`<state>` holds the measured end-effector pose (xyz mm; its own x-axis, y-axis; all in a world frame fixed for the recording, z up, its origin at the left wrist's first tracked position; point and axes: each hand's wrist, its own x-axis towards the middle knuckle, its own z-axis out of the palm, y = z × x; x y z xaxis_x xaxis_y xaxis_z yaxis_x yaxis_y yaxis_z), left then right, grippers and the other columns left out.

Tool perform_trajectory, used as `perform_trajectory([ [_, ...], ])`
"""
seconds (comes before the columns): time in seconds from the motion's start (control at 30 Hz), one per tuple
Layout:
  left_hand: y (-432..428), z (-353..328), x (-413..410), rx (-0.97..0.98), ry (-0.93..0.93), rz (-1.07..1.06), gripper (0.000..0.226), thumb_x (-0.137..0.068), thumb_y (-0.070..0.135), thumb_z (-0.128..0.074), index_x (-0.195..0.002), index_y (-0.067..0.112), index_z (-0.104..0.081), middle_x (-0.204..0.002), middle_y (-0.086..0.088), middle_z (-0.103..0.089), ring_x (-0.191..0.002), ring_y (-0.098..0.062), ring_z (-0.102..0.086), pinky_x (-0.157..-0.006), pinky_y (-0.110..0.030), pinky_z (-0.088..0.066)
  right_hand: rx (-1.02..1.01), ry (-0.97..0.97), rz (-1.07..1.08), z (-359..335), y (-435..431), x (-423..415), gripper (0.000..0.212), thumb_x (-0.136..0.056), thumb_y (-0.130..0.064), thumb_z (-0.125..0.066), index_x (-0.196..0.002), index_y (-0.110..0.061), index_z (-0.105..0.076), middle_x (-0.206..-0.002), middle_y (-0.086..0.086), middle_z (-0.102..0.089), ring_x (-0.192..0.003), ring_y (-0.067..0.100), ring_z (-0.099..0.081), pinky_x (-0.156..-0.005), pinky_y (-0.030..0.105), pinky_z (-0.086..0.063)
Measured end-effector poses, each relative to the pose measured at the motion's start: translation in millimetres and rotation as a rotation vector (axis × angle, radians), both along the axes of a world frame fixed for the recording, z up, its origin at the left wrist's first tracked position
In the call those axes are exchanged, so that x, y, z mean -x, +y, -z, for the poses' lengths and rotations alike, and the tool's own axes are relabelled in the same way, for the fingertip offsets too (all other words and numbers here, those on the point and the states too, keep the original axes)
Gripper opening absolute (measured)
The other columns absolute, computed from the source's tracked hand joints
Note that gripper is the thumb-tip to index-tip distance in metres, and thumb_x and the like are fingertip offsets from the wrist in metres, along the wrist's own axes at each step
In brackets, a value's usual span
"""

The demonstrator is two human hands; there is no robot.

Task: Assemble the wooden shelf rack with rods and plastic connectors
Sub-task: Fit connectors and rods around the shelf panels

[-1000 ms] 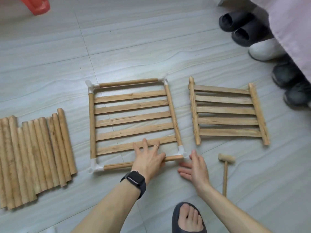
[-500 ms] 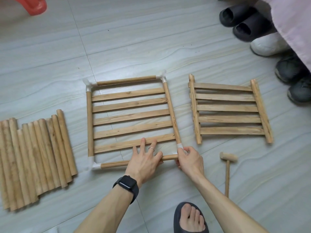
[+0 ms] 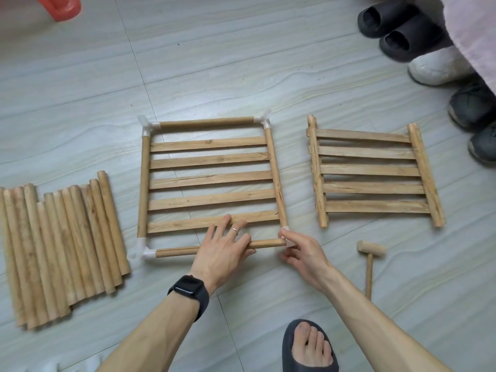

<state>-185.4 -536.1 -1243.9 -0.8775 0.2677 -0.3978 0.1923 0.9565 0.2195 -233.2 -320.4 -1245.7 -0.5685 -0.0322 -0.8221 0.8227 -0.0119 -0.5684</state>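
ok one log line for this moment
left hand presses near rod | right hand pinches corner connector | mallet untouched

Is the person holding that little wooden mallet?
No, the mallet lies untouched on the floor; the right hand pinches a corner connector instead.

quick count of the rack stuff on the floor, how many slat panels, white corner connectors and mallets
slat panels: 2
white corner connectors: 4, the last one pinched by the right hand
mallet: 1
total: 7
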Motion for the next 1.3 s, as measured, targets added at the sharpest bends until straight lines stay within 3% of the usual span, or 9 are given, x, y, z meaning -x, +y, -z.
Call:
perform_trajectory([
  [0.07,2,-2,2,-0.033,0.017,-0.042,0.045,-0.102,0.057,-0.022,-0.110,0.024,-0.052,-0.161,-0.001,-0.032,-0.152,-0.035,-0.016,-0.116,-0.051,-0.026,-0.019,0.001,0.053,3,-6,1,0.019,-0.088,-0.028,-0.073,-0.089,-0.009,-0.072,-0.076,0.003,-0.049,-0.061,0.014,-0.045,-0.061,0.029,-0.051],
  [0.13,2,-2,4,-0.029,0.002,-0.042,0.046,-0.102,0.058,-0.020,-0.110,0.025,-0.051,-0.163,-0.003,-0.028,-0.153,-0.036,-0.012,-0.117,-0.059,-0.020,-0.040,-0.019,0.094,4,-11,2,0.024,-0.098,-0.030,-0.063,-0.086,-0.010,-0.072,-0.078,0.005,-0.053,-0.065,0.015,-0.049,-0.065,0.031,-0.051],
  [0.27,-1,0,8,-0.036,-0.062,-0.059,0.042,-0.103,0.059,-0.022,-0.114,0.028,-0.047,-0.169,0.001,-0.012,-0.155,-0.035,0.001,-0.115,-0.067,-0.016,0.163,-0.092,0.230,0,-14,1,0.018,-0.102,-0.023,-0.060,-0.098,-0.006,-0.064,-0.090,0.013,-0.063,-0.085,0.027,-0.063,-0.076,0.038,-0.059],
  [0.4,-5,-2,14,-0.089,-0.116,-0.066,0.045,-0.103,0.058,-0.023,-0.121,0.026,-0.048,-0.162,0.004,-0.030,-0.155,-0.032,-0.008,-0.115,-0.060,-0.027,-0.020,-0.024,0.140,4,-12,-13,0.019,-0.106,-0.023,-0.053,-0.103,-0.004,-0.058,-0.098,0.018,-0.068,-0.084,0.027,-0.074,-0.076,0.037,-0.062],
  [0.6,-3,-1,11,-0.081,-0.109,-0.104,0.042,-0.104,0.056,-0.022,-0.117,0.026,-0.048,-0.154,0.006,-0.040,-0.155,-0.029,-0.007,-0.111,-0.059,-0.032,0.220,-0.158,0.632,-9,2,1,0.023,-0.105,-0.019,-0.051,-0.101,0.003,-0.056,-0.091,0.019,-0.067,-0.074,0.036,-0.074,-0.062,0.042,-0.064],
  [0.87,-2,4,12,-0.044,-0.111,-0.110,0.042,-0.103,0.057,-0.023,-0.119,0.027,-0.048,-0.158,0.003,-0.036,-0.155,-0.031,-0.005,-0.110,-0.058,-0.032,0.267,-0.109,0.450,-17,-12,12,0.023,-0.104,-0.022,-0.054,-0.104,0.000,-0.060,-0.079,0.011,-0.074,-0.085,0.030,-0.076,-0.069,0.038,-0.064],
  [1.07,-3,7,12,-0.029,-0.120,-0.117,0.044,-0.103,0.058,-0.024,-0.121,0.027,-0.049,-0.160,0.002,-0.031,-0.155,-0.031,-0.004,-0.109,-0.058,-0.033,0.207,-0.069,0.311,-14,-31,13,0.028,-0.108,-0.025,-0.049,-0.111,0.001,-0.059,-0.102,0.017,-0.072,-0.092,0.029,-0.076,-0.077,0.039,-0.060],
  [1.17,-5,9,10,-0.018,-0.114,-0.110,0.044,-0.103,0.058,-0.024,-0.121,0.027,-0.049,-0.161,0.004,-0.029,-0.155,-0.030,-0.002,-0.110,-0.057,-0.033,0.265,-0.159,0.335,-14,-38,9,0.035,-0.107,-0.034,-0.049,-0.111,-0.001,-0.061,-0.106,0.018,-0.072,-0.095,0.031,-0.075,-0.078,0.042,-0.058],
  [1.3,-5,1,16,-0.124,-0.027,-0.201,0.050,-0.100,0.063,-0.027,-0.126,0.031,-0.056,-0.148,0.001,-0.047,-0.146,-0.030,-0.025,-0.110,-0.047,-0.038,0.196,-0.251,0.271,-8,-37,2,0.039,-0.107,-0.040,-0.048,-0.107,-0.003,-0.060,-0.115,0.024,-0.070,-0.100,0.037,-0.071,-0.082,0.044,-0.057],
])
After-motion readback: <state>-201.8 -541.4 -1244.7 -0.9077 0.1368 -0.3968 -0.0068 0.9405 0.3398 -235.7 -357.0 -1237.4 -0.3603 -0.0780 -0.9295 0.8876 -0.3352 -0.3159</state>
